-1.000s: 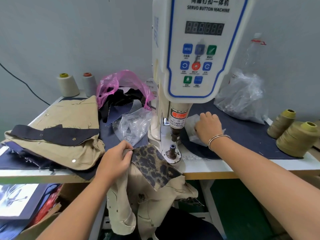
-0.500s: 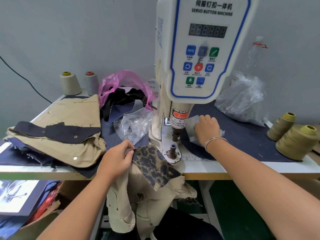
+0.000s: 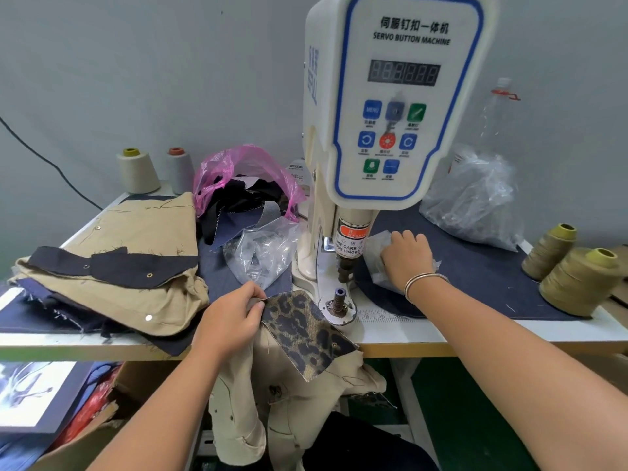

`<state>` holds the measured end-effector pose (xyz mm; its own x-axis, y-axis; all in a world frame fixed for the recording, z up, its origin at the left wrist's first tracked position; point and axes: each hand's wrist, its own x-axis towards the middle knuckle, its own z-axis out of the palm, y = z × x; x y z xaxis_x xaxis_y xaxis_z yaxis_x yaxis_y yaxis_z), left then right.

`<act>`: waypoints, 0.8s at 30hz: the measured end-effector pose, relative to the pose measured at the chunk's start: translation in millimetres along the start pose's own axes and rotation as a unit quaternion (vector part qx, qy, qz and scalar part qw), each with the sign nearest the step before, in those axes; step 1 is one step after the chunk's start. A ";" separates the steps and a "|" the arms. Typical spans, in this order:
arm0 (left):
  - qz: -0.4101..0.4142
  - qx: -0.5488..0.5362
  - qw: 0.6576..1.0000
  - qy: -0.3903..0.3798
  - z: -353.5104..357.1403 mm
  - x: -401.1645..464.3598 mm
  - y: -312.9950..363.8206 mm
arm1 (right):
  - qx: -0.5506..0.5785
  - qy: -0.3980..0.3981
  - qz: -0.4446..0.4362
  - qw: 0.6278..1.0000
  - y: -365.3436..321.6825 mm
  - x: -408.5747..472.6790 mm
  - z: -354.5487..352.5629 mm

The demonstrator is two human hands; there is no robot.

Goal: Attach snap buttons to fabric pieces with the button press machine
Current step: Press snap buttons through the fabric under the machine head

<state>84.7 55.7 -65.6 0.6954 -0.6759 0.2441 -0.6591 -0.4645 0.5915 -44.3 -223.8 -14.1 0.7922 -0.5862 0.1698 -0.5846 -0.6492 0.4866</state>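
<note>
The white servo button machine [image 3: 394, 107] stands at the table's middle, its lower die post [image 3: 338, 300] just in front of the press head. A leopard-print flap [image 3: 302, 329] of a beige garment [image 3: 289, 396] lies at the table's front edge, left of the die. My left hand [image 3: 231, 317] pinches the flap's left corner. To the right of the press head, my right hand [image 3: 406, 256] reaches into a small clear plastic bag [image 3: 377, 246] on the dark denim mat; its fingertips are hidden in the bag.
A pile of beige and navy pieces [image 3: 112, 277] lies at left. A pink bag of scraps [image 3: 244, 185] and a clear bag [image 3: 261, 253] sit behind my left hand. A large clear bag [image 3: 475, 202] and olive thread cones [image 3: 577, 280] stand at right. Two cones [image 3: 137, 171] stand at the back left.
My right hand has shifted slightly in the small bag. My left hand keeps its pinch on the leopard flap. Little else differs.
</note>
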 end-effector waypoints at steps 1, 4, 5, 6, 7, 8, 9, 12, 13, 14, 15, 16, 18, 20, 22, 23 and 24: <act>-0.001 0.001 1.000 -0.001 -0.1 -0.2 0.0 | -0.005 0.003 -0.002 1.000 -0.6 0.0 0.0; -0.001 0.005 1.000 -0.003 0.4 0.4 -0.2 | -0.010 0.005 -0.003 1.000 -0.7 -0.6 0.7; -0.003 0.007 1.000 -0.004 0.6 0.9 -0.3 | -0.011 0.003 -0.005 1.000 -1.0 -0.7 0.9; -0.006 0.008 1.000 -0.006 0.7 1.6 -0.4 | -0.012 0.001 -0.006 1.000 -1.5 -0.5 1.1; -0.010 0.009 1.000 -0.008 0.7 2.4 -0.4 | -0.011 -0.001 -0.005 1.000 -1.8 0.1 1.2; -0.013 0.010 1.000 -0.011 0.8 3.1 -0.3 | -0.005 -0.005 -0.002 1.000 -1.6 0.8 1.6; -0.015 0.011 1.000 -0.014 1.0 3.6 -0.2 | 0.009 -0.008 0.005 1.000 -1.2 1.6 2.0; -0.016 0.018 1.000 -0.015 1.2 3.8 -0.5 | 0.081 -0.013 0.034 0.996 3.5 2.9 3.9; -0.015 0.020 1.000 -0.015 1.4 3.6 -0.6 | 0.111 -0.017 0.039 0.993 5.9 2.3 4.5; -0.013 0.022 1.000 -0.015 1.5 3.7 -0.9 | 0.142 -0.023 0.039 0.989 9.1 0.8 4.9; -0.012 0.023 1.000 -0.015 1.7 3.7 -1.1 | 0.176 -0.030 0.039 0.983 13.4 -1.8 4.9; -0.011 0.024 1.000 -0.015 1.8 3.7 -1.3 | 0.222 -0.034 0.044 0.974 19.0 -5.2 4.2; -0.011 0.026 1.000 -0.012 2.2 3.9 -1.4 | 0.331 -0.013 0.080 0.940 31.6 -14.2 -0.6; -0.009 0.028 0.999 -0.013 2.4 4.2 -1.9 | 0.402 0.069 0.123 0.905 38.7 -27.7 -9.1; -0.007 0.026 1.000 -0.015 2.5 3.9 -2.2 | 0.484 0.108 0.139 0.857 32.0 -48.5 -25.2; -0.008 0.026 1.000 -0.015 2.4 3.9 -2.3 | 0.554 0.081 0.130 0.819 23.2 -60.9 -34.8; -0.008 0.027 0.999 -0.015 2.5 3.6 -2.3 | 0.629 0.027 0.113 0.768 11.1 -74.1 -43.2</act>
<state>88.0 52.9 -68.0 0.6978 -0.6844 0.2113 -0.6630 -0.5055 0.5522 -102.0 -166.7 15.8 0.6312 -0.7546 0.1793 -0.3885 -0.5077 -0.7690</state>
